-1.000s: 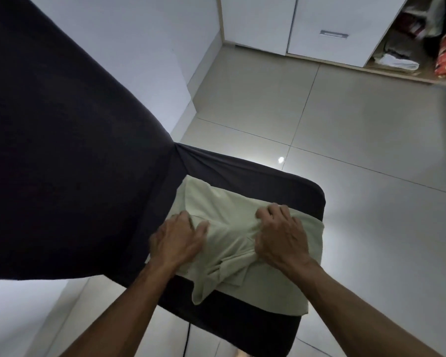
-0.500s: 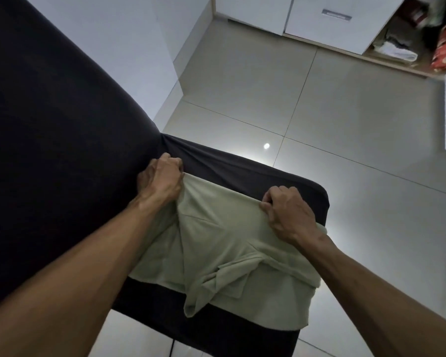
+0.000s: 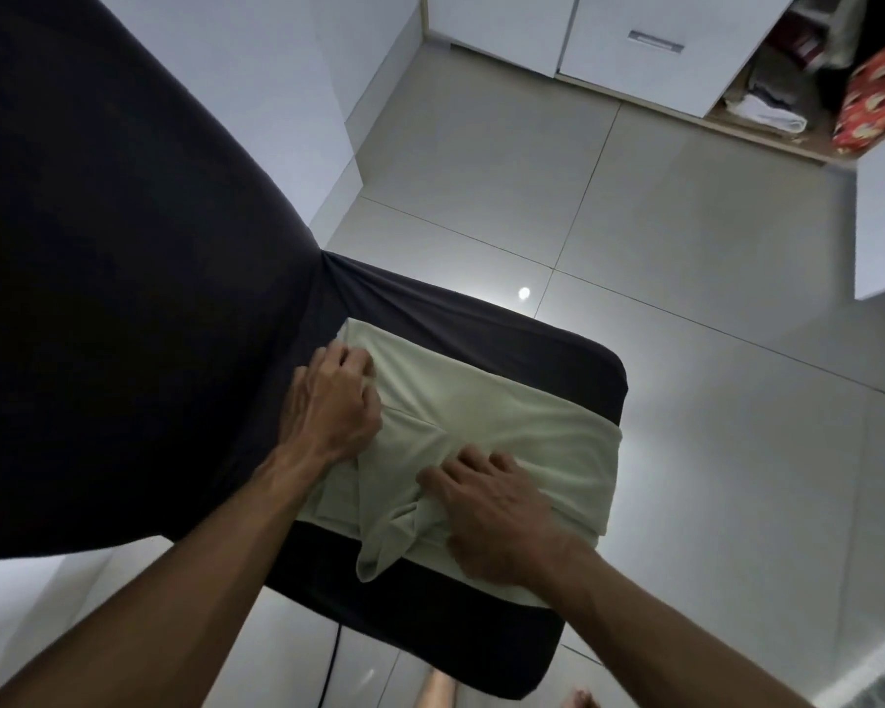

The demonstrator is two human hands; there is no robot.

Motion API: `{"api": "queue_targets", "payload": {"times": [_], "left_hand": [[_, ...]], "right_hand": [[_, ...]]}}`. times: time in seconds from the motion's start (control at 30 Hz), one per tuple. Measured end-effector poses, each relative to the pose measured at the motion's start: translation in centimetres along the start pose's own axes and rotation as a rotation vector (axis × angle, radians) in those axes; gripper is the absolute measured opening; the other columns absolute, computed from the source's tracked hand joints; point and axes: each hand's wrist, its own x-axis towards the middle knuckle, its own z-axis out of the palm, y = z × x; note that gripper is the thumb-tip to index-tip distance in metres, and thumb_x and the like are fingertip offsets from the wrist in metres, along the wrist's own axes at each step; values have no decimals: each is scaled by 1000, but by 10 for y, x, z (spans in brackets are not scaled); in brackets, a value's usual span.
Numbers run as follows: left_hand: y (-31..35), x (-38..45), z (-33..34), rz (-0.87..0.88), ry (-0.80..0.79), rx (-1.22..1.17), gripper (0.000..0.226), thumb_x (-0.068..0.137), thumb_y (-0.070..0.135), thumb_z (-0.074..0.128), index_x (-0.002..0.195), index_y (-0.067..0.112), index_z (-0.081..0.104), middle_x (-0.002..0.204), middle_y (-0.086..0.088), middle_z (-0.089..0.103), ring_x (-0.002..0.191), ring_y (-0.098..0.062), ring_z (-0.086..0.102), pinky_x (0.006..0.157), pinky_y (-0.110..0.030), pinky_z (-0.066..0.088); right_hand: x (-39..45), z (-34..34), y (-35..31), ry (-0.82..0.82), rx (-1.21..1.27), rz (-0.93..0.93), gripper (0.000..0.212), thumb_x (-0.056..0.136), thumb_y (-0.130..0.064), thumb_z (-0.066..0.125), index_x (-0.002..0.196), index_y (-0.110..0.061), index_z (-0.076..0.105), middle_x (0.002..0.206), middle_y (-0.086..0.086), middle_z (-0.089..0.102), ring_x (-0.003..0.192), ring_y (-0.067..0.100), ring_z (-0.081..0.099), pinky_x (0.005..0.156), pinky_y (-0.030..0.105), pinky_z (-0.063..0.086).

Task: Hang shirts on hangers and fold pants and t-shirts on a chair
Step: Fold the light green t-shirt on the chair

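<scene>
A pale green t-shirt (image 3: 486,401) lies partly folded on the seat of a chair (image 3: 558,350) covered in dark fabric. My left hand (image 3: 330,401) lies on the shirt's left side near the chair back, fingers curled into the cloth. My right hand (image 3: 491,508) presses on the shirt's near part with spread fingers, over a bunched fold. A loose flap hangs toward the seat's front edge.
The tall dark chair back (image 3: 113,278) fills the left. Pale floor tiles (image 3: 685,247) spread beyond the chair. White cabinets (image 3: 634,38) stand at the back, with an open shelf of clothes (image 3: 767,109) and a red patterned bag (image 3: 874,99). Bare feet (image 3: 578,700) show below.
Both hands left the shirt's far edge. My right hand came back toward me onto the bunched fold, and my left hand slid down along the shirt's left side.
</scene>
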Motion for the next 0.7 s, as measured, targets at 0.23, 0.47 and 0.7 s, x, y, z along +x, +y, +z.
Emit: {"api": "queue_targets", "payload": {"times": [0.23, 0.47, 0.7], "left_hand": [[12, -74, -7, 109, -329, -392, 29, 69, 53, 57, 82, 27, 57, 83, 12, 56, 78, -10, 55, 74, -41, 52], [29, -120, 10, 174, -253, -2, 29, 78, 57, 55, 88, 29, 53, 91, 13, 51, 88, -12, 51, 78, -32, 44], [16, -87, -23, -207, -90, -529, 9, 74, 34, 68, 77, 26, 69, 69, 11, 68, 68, -8, 64, 64, -29, 50]], "right_hand": [[-3, -3, -8, 68, 161, 76, 18, 80, -34, 67, 95, -31, 58, 113, -4, 57, 114, 22, 46, 90, 36, 33], [-14, -7, 1, 183, 675, 250, 15, 71, -35, 66, 74, -31, 51, 73, -6, 63, 70, 19, 59, 63, 34, 46], [-12, -18, 13, 279, 719, 291, 34, 89, -34, 71, 63, -27, 50, 61, -8, 53, 59, 9, 49, 59, 27, 37]]}}
